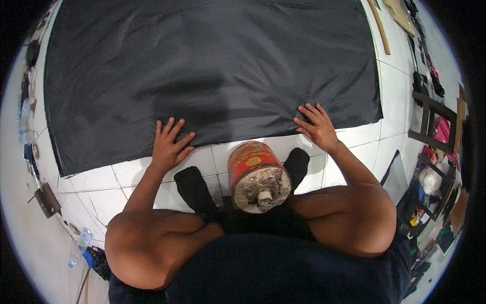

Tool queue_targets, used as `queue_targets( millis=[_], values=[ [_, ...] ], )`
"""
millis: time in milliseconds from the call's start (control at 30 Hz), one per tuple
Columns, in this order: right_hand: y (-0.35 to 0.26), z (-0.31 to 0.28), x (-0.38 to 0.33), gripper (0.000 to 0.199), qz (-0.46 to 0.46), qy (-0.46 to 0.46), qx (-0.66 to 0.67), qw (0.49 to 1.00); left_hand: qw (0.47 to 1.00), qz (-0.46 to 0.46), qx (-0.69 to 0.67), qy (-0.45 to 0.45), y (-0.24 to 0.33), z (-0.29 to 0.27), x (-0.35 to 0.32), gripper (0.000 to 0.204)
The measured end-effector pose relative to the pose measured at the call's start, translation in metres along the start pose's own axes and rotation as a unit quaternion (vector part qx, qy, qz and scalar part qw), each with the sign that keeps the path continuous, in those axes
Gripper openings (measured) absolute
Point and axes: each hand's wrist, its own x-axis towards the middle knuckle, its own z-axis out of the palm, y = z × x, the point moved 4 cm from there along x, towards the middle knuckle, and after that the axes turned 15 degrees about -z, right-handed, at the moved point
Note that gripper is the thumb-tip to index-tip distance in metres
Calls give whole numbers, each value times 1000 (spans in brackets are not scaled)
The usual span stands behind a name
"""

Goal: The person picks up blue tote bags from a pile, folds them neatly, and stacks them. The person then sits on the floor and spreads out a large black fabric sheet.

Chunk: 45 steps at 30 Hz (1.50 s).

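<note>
A large dark grey sheet of fabric [202, 55] lies spread over the white tiled floor, with soft creases fanning out near its right half. My left hand [172, 142] rests at its near edge, fingers spread and fingertips on the cloth. Farther right, my right hand [316, 126] lies on the same edge with its fingers stretched out. Neither hand holds anything. Between my feet stands a red and yellow tin can [255, 159], whose worn, pale top [260, 188] has a short knob on it. Black socks cover both feet.
Along the right side are a dark frame [433, 121] and a pile of bags and cloths [430, 182]. A wooden stick [380, 28] lies beyond the fabric's right edge. Small items line the left wall, including a dark block-shaped object [47, 200] and a clear plastic bottle [81, 245].
</note>
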Motion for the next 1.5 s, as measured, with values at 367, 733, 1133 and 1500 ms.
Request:
queue_targets(
  millis=[367, 733, 1133, 1500],
  values=[
    [-9, -5, 1, 46, 35, -50, 27, 998, 999, 12, -22, 20, -2, -5, -1, 49],
    [-21, -13, 9, 67, 72, -77, 44, 993, 897, -380, 91, 208, -117, -66, -20, 70],
    [-22, -15, 21, 69, 50, -88, 90, 991, 748, -636, 24, 188, -265, -109, -101, 84],
    [-25, -21, 22, 82, 127, -201, 79, 968, 640, -759, 60, 105, -309, -163, -69, 91]
  ],
)
